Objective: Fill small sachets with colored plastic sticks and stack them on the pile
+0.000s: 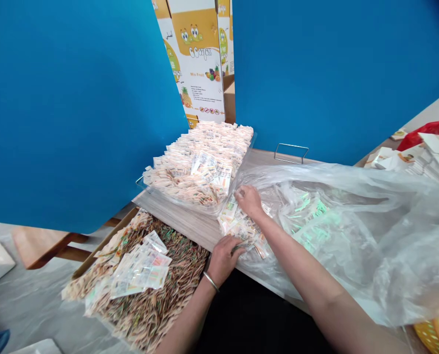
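Observation:
My right hand [249,200] is curled over the upper edge of a loose heap of small clear printed sachets [241,225], by the corner of a filled tray. What its fingertips grip is hidden. Lower down, my left hand [225,258], with a bangle at the wrist, has thumb and fingers closed on a sachet at the heap's near edge. The heap lies on a clear plastic bag [337,246] spread over the table. Inside the bag, green-tinted pieces [311,211] show through.
A clear tray of tightly packed sachets [204,152] stands behind. At lower left, a carton [90,258] holds packed brown sachets with loose ones on top. Blue panels [75,98] and printed boxes [197,64] rise behind. A yellow basket [435,332] sits lower right.

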Demonstrator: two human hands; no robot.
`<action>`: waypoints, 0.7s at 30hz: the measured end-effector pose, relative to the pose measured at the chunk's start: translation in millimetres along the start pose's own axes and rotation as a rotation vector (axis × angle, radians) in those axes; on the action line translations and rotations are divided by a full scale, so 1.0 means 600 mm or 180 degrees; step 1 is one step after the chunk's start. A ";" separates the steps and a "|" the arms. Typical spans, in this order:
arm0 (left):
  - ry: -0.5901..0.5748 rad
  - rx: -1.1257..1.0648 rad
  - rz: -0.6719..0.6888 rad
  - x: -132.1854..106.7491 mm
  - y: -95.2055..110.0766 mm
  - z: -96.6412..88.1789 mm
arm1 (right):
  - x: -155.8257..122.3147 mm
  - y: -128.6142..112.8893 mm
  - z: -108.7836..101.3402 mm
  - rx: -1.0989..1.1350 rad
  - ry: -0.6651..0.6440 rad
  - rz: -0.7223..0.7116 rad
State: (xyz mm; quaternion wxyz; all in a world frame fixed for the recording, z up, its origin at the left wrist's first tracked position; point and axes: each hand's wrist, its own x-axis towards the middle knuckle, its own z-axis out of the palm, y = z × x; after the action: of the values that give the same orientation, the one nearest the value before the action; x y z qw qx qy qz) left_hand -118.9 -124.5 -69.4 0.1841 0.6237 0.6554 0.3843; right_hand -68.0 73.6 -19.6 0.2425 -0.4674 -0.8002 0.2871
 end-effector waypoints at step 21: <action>0.0038 -0.0139 -0.0109 0.004 -0.016 -0.008 | -0.195 0.023 -0.051 0.0572 0.0043 -0.1140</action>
State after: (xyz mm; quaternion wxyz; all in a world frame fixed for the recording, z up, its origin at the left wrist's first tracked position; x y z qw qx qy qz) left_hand -129.4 -122.6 -72.5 0.2003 0.6059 0.6585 0.3989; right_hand 12.4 -17.6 -21.0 0.3357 -0.2961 -0.8401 0.3064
